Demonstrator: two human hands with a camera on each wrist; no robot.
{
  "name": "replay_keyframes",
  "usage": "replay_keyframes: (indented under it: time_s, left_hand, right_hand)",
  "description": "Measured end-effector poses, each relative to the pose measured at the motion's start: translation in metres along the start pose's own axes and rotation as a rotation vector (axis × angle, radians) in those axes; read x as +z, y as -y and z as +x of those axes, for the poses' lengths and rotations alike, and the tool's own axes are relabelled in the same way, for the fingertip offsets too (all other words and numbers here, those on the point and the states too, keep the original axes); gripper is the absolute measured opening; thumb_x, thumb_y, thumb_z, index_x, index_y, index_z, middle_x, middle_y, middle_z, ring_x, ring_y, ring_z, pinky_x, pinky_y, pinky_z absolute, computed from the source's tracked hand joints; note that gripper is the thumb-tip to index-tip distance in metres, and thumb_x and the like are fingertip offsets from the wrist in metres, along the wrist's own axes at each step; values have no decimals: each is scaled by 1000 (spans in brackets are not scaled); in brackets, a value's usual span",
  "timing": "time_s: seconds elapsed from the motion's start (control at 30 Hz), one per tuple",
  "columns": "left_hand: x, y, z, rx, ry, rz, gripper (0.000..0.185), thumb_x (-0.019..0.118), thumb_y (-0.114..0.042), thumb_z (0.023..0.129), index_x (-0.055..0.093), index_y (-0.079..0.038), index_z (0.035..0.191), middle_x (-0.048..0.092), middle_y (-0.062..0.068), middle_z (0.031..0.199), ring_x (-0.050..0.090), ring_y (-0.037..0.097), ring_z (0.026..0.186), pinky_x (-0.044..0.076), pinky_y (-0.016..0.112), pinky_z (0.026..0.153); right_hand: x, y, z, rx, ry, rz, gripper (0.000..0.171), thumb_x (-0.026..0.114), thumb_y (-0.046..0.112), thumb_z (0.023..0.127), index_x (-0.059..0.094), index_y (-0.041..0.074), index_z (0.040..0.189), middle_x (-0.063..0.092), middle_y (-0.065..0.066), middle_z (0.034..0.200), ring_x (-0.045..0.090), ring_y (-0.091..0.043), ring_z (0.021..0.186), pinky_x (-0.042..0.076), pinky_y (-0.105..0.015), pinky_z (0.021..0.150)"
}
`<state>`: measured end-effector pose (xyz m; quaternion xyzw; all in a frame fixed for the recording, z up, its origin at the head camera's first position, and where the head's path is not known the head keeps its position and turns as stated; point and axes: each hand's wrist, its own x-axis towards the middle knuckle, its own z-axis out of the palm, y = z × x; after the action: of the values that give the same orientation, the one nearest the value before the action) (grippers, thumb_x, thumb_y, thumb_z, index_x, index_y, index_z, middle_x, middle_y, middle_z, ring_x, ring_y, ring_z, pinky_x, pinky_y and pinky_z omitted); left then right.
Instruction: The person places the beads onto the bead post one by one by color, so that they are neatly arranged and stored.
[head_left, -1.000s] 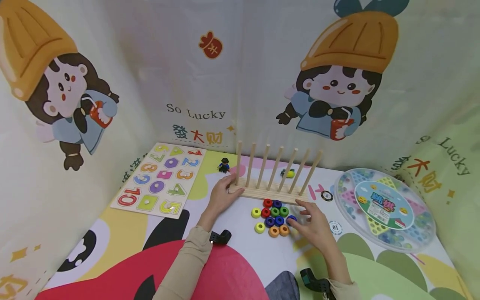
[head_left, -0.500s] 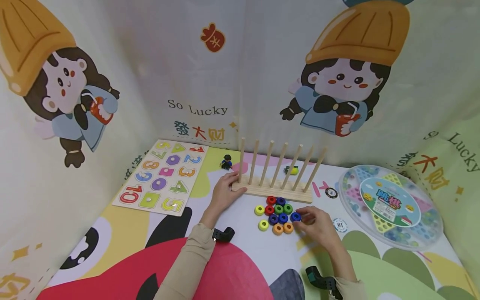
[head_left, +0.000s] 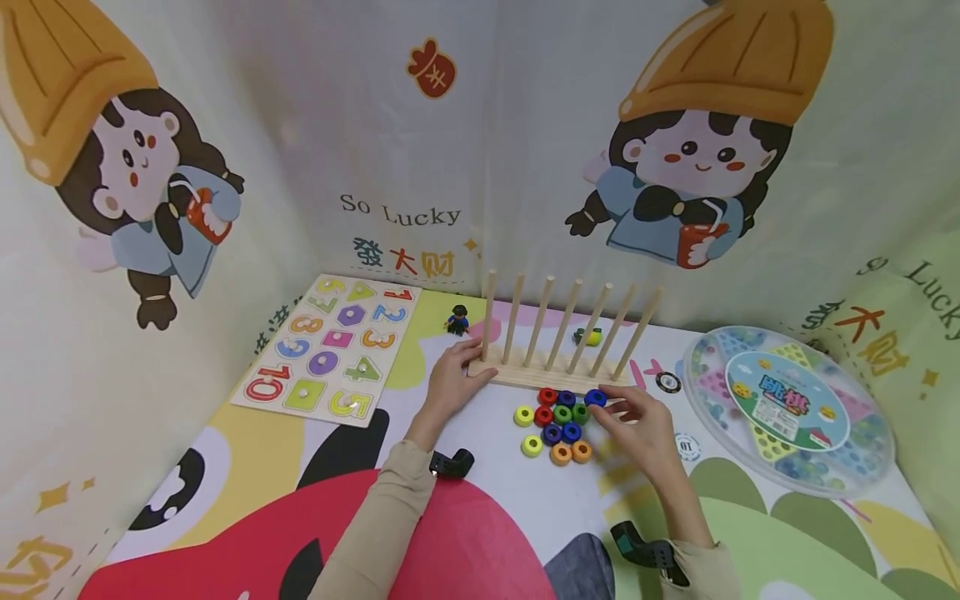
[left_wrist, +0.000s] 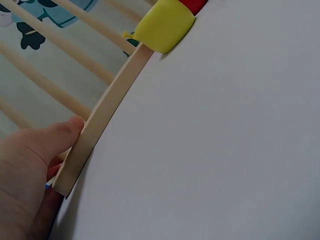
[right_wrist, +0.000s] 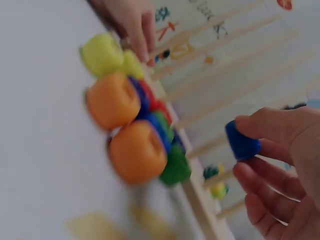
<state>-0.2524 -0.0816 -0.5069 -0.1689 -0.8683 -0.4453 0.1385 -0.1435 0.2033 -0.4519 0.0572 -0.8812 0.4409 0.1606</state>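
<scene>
My left hand (head_left: 452, 383) grips the left end of a wooden peg rack (head_left: 517, 374); in the left wrist view its thumb (left_wrist: 70, 131) lies along the base. Upright wooden pegs stand in a row on the base, with no beads on them. Thumb and fingers of my right hand (head_left: 637, 425) pinch a blue bead (head_left: 596, 397), raised off the table near the front of the rack. In the right wrist view this blue bead (right_wrist: 241, 142) is between thumb and fingertips. Beside it lies a cluster of red, green, dark blue, yellow (head_left: 532, 446) and orange beads (head_left: 560, 453).
At the left lies a number-and-shape puzzle board (head_left: 330, 350). A small toy figure (head_left: 457, 320) and a yellow-green toy (head_left: 592, 337) sit behind the rack. At the right are a round boxed marble game (head_left: 787, 408), a black chip (head_left: 668, 382) and a pale chip (head_left: 687, 447).
My right hand has taken the blue bead from the right side of the cluster and lifted it toward the rack. The left hand stays on the rack's end. The head view has shifted slightly.
</scene>
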Motion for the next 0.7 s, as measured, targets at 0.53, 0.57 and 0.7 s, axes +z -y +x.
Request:
replay_keyframes:
  time_s: [0.53, 0.57, 0.7]
  left_hand:
    - [-1, 0, -5, -17, 9, -7, 43, 79, -19, 85, 68, 6, 119, 60, 14, 134, 54, 33, 125, 45, 44, 105]
    - [-1, 0, -5, -17, 12, -4, 43, 79, -19, 85, 68, 5, 120, 60, 14, 133, 54, 33, 125, 45, 44, 105]
    - [-2, -2, -5, -13, 19, -14, 44, 79, -19, 85, 67, 6, 120, 60, 15, 134, 54, 34, 124, 47, 44, 102]
  right_hand:
    - [26, 105, 80, -240, -97, 230, 27, 82, 8, 81, 74, 0, 105, 73, -13, 96, 64, -16, 70, 51, -15, 65]
    - [28, 113, 84, -256, -95, 236, 27, 81, 9, 82, 74, 0, 106, 72, -13, 95, 64, -17, 71, 51, -17, 66]
    - [35, 139, 100, -302, -102, 234, 26, 79, 10, 84, 73, 0, 107, 72, -12, 94, 65, -21, 71, 50, -19, 63]
